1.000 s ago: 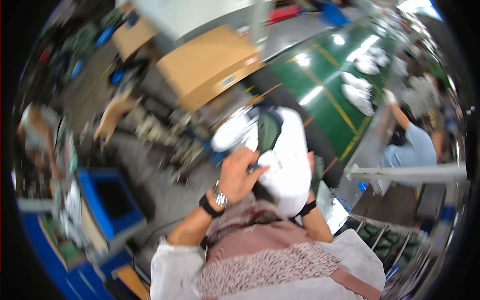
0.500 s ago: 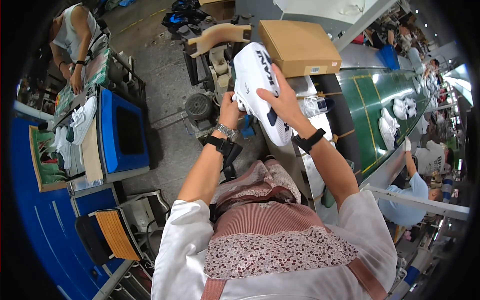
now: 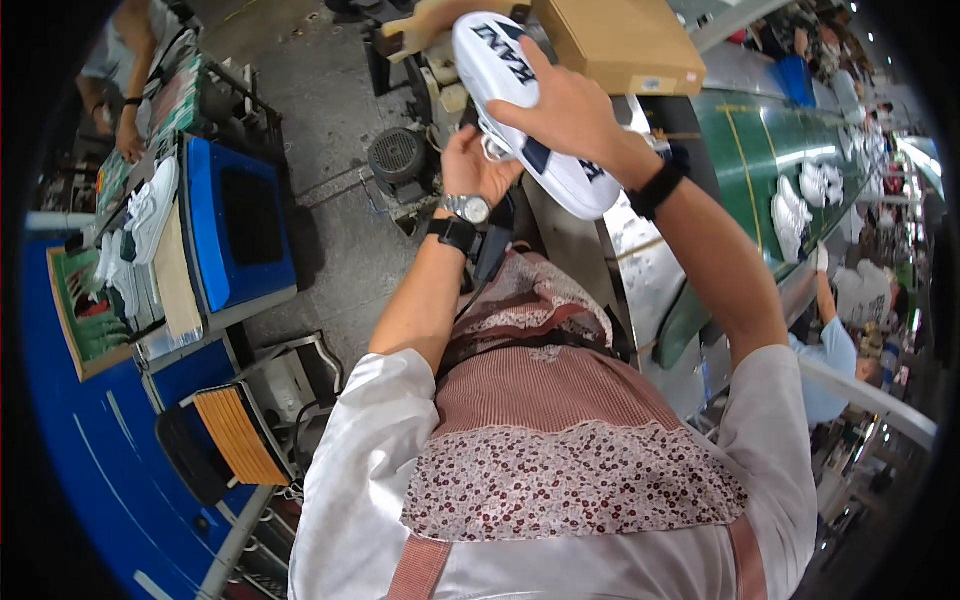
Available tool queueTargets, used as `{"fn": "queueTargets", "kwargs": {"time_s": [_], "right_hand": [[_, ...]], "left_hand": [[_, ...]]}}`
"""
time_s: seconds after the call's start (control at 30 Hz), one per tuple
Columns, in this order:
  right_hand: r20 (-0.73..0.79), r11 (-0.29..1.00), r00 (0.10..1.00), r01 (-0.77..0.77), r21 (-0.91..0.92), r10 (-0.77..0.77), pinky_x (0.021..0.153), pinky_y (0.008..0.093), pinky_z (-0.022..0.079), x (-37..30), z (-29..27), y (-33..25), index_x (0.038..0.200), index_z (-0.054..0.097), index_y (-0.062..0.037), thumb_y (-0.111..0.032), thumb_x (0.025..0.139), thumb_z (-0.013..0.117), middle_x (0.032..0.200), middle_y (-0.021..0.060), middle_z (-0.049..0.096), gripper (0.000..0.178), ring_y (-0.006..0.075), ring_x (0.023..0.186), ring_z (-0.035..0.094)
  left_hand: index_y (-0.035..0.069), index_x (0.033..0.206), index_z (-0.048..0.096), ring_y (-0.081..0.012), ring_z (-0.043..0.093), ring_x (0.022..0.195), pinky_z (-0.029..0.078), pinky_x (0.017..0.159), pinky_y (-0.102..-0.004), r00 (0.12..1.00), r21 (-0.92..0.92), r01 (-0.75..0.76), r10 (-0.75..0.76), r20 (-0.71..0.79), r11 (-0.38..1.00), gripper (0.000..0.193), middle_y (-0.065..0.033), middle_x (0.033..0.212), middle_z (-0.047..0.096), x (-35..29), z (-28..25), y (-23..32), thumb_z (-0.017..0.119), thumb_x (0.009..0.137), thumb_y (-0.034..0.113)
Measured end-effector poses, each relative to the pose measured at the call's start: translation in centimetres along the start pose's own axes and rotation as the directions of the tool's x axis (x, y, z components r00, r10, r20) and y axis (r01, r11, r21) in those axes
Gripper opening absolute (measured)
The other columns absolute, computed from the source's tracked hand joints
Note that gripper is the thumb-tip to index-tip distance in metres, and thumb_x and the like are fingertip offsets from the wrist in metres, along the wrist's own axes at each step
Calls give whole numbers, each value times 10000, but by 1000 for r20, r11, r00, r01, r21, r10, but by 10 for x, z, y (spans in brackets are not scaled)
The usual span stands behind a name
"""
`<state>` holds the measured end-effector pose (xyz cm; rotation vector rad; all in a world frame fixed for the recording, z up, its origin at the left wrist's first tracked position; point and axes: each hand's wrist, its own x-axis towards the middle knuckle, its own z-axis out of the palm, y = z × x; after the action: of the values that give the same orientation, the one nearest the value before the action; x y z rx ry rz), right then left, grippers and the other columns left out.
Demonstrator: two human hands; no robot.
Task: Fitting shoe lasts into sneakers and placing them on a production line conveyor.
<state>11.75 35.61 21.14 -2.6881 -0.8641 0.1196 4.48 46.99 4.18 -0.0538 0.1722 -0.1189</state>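
A white sneaker with dark blue patches and dark lettering on its sole is held up in front of me, sole toward me and tilted. My right hand grips it across the sole, thumb and fingers spread over its middle. Below the shoe's left side is my left hand, palm turned up and thumb apart. Its fingertips are partly hidden by the shoe, beside a white lace loop. Whether that hand touches the shoe I cannot make out.
A brown cardboard box stands beyond my right hand. A green conveyor belt carries white shoes at right. Left, a blue machine stands by more white shoes. A motor sits on the floor ahead. Other people work on both sides.
The sneaker and my right hand have moved up and slightly farther. My left hand has loosened from the shoe's side and turned palm up. The whole view has shifted a little.
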Motion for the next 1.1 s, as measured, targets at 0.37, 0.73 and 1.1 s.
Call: {"fn": "queueTargets", "kwargs": {"time_s": [0.37,0.73,1.1], "right_hand": [[-239,997,971,45,60,-30,650,489,580,-52,52,12,1543,371,-50,-562,730,750,994,279,655,1033,429,764,715],[-359,976,932,118,184,-45,725,491,597,-73,52,9,1561,295,-13,-476,744,783,1259,282,578,1058,440,954,694],[-156,483,968,42,874,198,882,390,581,-167,60,29,1616,141,0,-301,923,707,1281,253,637,944,328,1057,704]], "left_hand": [[38,1507,423,-353,476,1397,392,1156,-523,967,377,-120,194,-167,918,822,-167,1491,525,-27,13,-42,418,1005,689],[106,1529,433,-282,609,1228,513,1034,-412,928,331,-356,373,12,874,783,-94,1449,580,5,-6,-60,461,1000,682],[27,1544,371,-329,579,1289,485,1094,-469,998,374,22,1,-60,927,965,-180,1461,554,-101,-6,-64,595,903,714]]}}
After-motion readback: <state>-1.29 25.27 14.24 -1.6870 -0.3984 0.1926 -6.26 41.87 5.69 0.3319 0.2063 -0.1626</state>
